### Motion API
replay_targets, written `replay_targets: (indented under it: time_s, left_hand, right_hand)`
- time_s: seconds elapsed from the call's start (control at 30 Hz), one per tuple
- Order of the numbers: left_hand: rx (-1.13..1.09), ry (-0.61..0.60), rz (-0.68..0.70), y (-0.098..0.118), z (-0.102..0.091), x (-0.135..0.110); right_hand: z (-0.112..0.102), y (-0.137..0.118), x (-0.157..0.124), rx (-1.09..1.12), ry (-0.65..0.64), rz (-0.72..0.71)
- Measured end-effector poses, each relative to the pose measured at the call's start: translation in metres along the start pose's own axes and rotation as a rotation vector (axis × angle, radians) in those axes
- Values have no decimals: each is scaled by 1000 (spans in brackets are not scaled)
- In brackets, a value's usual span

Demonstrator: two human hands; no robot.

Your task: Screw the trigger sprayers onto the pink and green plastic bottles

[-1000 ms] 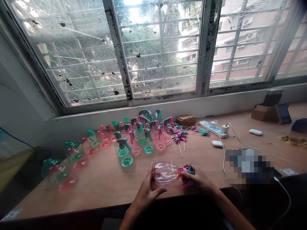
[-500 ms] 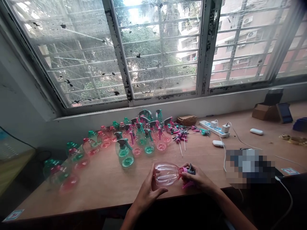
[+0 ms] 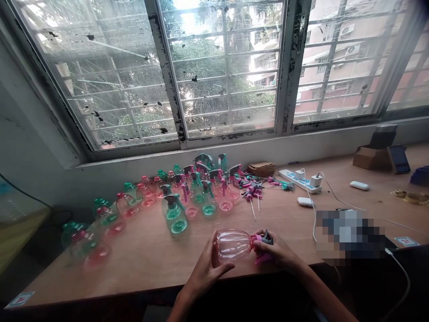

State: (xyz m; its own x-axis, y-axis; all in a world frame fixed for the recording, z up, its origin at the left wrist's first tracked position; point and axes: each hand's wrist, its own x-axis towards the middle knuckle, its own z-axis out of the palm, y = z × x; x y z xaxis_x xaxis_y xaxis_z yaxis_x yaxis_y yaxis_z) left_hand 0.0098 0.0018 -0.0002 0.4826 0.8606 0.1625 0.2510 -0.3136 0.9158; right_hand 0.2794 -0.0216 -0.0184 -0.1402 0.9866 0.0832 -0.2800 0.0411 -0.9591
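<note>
A clear pink spray bottle (image 3: 233,245) lies on its side just above the near edge of the wooden table (image 3: 140,255). My left hand (image 3: 207,268) wraps round the bottle's base end. My right hand (image 3: 278,252) grips its pink and grey trigger head (image 3: 263,239) at the neck. Both hands are closed on this one bottle.
Several green and pink spray bottles (image 3: 174,217) stand in a cluster behind and to the left. Loose pink trigger heads (image 3: 251,190) lie near a brown box (image 3: 261,168). A white power strip (image 3: 300,180) with cables, a phone (image 3: 398,158) and a blurred patch sit to the right.
The pink bottle and both hands have barely shifted; the bottle looks slightly turned in my grip. Nothing else on the table has moved.
</note>
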Motion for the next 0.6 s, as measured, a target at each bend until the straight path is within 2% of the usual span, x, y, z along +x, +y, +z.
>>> replay_targets:
  time_s: [0.17,0.4,0.6]
  left_hand:
    - [54,3,53,2,1,0]
    - [23,-29,-26,8,-1,-4]
    - [10,-36,27,15,-1,-2]
  right_hand:
    - [2,-4,0,-9,6,-2]
    - [0,0,1,-9,8,0]
    - [0,0,1,-6,10,-2]
